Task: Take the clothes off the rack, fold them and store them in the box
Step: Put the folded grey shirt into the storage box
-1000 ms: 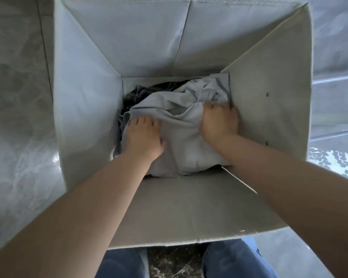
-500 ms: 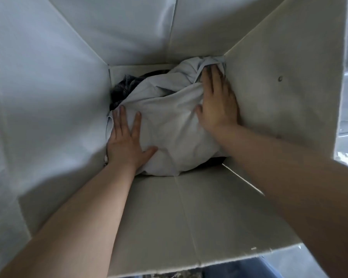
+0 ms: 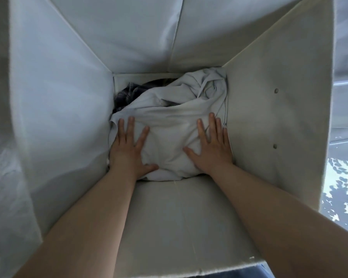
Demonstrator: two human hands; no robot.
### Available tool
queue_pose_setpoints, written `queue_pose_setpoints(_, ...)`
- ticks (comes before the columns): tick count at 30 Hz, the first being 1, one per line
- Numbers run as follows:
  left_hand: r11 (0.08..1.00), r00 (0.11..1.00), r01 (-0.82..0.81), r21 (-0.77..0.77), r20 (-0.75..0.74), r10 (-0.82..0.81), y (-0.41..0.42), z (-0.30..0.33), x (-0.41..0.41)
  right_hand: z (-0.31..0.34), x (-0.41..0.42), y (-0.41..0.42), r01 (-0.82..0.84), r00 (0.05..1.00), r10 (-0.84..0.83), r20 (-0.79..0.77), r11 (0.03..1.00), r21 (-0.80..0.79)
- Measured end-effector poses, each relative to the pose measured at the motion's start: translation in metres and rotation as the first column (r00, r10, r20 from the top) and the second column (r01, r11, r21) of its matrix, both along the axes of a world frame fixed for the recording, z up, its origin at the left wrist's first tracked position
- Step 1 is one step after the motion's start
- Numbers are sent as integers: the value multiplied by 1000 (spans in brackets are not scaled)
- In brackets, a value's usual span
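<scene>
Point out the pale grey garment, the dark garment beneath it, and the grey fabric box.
pale grey garment (image 3: 169, 125), head view, smooth middle
dark garment (image 3: 127, 95), head view, exposed corner
grey fabric box (image 3: 269, 121), head view, right wall

A: Right hand (image 3: 210, 146) pulled back from the far right corner, now laid flat, fingers spread, on the pale garment (image 3: 169, 125).
B: Left hand (image 3: 129, 149) flattened too, after being curled. Box (image 3: 269, 117) seen closer; far-corner folds uncovered.

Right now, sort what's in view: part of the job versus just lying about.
Job: light grey garment, dark garment beneath it, box, left hand and right hand pressing flat.
Lying about: patterned floor outside the box.
</scene>
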State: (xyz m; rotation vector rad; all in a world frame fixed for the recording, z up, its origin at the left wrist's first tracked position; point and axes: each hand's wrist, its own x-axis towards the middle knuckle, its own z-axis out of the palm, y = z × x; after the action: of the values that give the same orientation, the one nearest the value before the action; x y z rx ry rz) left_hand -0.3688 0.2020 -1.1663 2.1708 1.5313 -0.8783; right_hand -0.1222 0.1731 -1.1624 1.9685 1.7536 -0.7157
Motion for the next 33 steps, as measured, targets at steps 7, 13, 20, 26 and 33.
queue_pose_setpoints(7, 989, 945, 125, -80, -293, -143, 2, 53, 2, 53, 3, -2, -29, 999, 14, -41, 914, -405)
queue_pose_setpoints(13, 977, 928, 93, -191, -338, -154, -9, 98, 4, 83, -3, 5, 83, 989, -129, -67, 880, -468)
queue_pose_setpoints(20, 998, 892, 49, 43, 448, -63, 24, 74, 39, 78, 5, 92, 132, 990, -125, -68, 985, 109)
queue_pose_setpoints(26, 972, 745, -195, 134, 664, 58, 62, 41, 113, 51, 16, 137, 251, 968, -240, -73, 940, 230)
queue_pose_setpoints(33, 876, 637, -479, 57, 709, 302, 69, 26, 142, 74, 31, 175, 43, 999, -46, 19, 987, 154)
